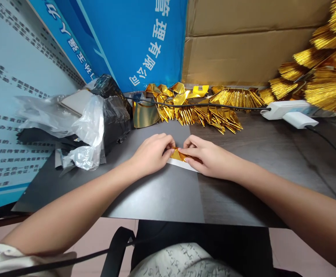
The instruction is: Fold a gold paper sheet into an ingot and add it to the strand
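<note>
Both my hands meet over the desk around a small piece of gold foil paper (177, 154) with a white strip along its near side. My left hand (154, 154) pinches the foil's left end between thumb and fingers. From the other side, my right hand (207, 157) grips the right end, its fingertips close to those of the left. The foil between them looks creased or folded; the parts under my fingers are hidden. Just beyond my hands lies a row of pleated gold foil pieces (197, 114).
A clear plastic bag (88, 130) and black wrapping (116, 119) lie at the left. A black cable (191, 104) runs to a white power strip (289, 107). Fanned gold foil (326, 86) is piled at the right. Blue boards (145, 38) and cardboard (228, 46) stand behind.
</note>
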`<move>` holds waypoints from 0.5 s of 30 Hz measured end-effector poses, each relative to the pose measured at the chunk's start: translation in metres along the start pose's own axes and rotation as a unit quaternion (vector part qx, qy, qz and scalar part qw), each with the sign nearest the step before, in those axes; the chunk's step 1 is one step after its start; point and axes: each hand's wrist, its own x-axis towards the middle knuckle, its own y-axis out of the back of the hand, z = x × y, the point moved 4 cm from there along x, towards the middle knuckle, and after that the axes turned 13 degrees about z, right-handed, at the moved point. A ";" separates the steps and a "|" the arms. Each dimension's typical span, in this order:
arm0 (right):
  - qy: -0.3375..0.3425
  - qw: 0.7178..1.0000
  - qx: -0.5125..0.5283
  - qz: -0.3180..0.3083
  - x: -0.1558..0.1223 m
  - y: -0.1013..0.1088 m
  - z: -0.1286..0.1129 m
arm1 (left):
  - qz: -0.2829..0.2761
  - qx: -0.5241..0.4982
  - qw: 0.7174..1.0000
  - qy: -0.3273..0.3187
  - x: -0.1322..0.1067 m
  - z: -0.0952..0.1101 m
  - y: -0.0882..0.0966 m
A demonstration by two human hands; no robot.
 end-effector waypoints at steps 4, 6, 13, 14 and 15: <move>-0.010 1.000 0.004 -0.010 0.001 -0.001 0.000 | -0.009 -0.025 0.999 -0.035 -0.002 0.001 0.003; -0.006 1.000 -0.004 -0.006 0.001 -0.002 0.000 | -0.004 -0.038 0.998 -0.045 -0.005 -0.002 0.002; 0.000 1.000 -0.007 0.012 0.000 -0.002 0.000 | 0.084 -0.060 0.984 -0.148 -0.017 -0.007 0.000; -0.001 1.000 -0.007 0.010 0.000 -0.001 0.000 | 0.084 -0.068 0.982 -0.153 -0.017 -0.008 0.001; -0.002 1.000 -0.008 0.007 0.000 -0.001 -0.001 | 0.080 -0.077 0.982 -0.156 -0.017 -0.009 0.002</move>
